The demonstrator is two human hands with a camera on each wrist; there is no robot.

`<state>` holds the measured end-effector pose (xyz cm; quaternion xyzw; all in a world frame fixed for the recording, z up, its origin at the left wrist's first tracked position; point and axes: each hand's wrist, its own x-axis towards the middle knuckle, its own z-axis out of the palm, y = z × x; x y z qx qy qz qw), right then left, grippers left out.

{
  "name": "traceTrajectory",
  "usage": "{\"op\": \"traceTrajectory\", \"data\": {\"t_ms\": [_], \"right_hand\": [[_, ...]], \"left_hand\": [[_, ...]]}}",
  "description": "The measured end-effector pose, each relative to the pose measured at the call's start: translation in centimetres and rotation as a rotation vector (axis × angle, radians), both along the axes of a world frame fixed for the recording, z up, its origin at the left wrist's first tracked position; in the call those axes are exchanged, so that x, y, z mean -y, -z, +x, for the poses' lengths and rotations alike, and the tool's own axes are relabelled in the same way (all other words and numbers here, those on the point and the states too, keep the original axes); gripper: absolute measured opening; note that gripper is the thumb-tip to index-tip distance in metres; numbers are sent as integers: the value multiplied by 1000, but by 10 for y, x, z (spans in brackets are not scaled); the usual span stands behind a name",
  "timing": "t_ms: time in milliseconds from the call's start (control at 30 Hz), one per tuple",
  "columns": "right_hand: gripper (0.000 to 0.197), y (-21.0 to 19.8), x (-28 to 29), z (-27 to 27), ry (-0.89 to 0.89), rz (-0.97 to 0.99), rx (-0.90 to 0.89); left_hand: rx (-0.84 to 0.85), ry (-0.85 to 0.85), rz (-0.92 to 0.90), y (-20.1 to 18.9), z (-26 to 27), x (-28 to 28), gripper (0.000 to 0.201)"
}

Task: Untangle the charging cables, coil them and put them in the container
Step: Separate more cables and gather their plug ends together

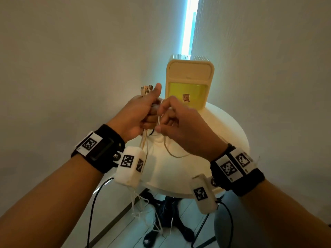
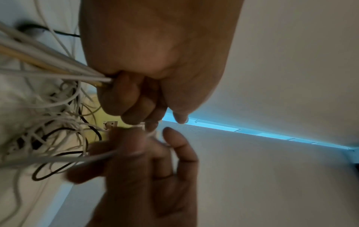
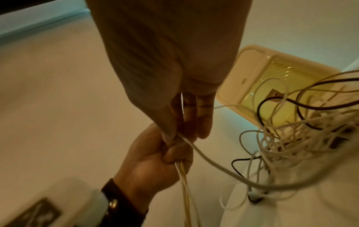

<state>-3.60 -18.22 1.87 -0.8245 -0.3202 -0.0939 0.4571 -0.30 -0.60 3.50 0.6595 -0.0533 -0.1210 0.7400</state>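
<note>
Cables (image 1: 144,145) run as a bundle through the left hand (image 1: 141,113), whose fingers (image 2: 124,98) are curled tight round them; plug ends (image 1: 146,87) stand above the thumb; the right hand (image 1: 179,122) pinches one pale strand (image 3: 204,155) just beside; loose lengths lie tangled on the round tabletop (image 1: 223,126); the yellow container (image 1: 189,81) stands upright at its far edge.

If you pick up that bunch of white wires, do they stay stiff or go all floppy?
Probably floppy: below the left hand the cables dangle toward the floor. Likely light, since the right hand pinches one with only fingertips. The loose tangle on the table would probably snag and drag along.
</note>
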Motion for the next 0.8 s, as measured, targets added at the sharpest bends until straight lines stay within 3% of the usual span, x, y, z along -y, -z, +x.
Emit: {"op": "traceTrajectory", "data": {"t_ms": [267,400,433,500,600,667,733,800], "right_hand": [[22,30,29,-4,-16,-309,-128],[7,23,38,6,57,-337,-100],[6,16,38,9,102,-305,-93],[27,3,37,14,181,-138,-150],[49,-14,25,21,169,174,-397],[60,-17,15,28,153,232,-479],[60,-19,8,35,157,269,-459],[46,-20,2,41,178,294,-367]], "left_hand": [[159,-33,-19,-21,12,-7,31],[222,-19,-40,-19,5,1,27],[234,-19,-30,-19,5,1,27],[260,-16,30,-16,5,1,27],[272,-2,106,-10,3,3,28],[258,36,126,-5,1,3,28],[231,87,168,1,-1,4,30],[182,104,197,7,-4,5,35]]}}
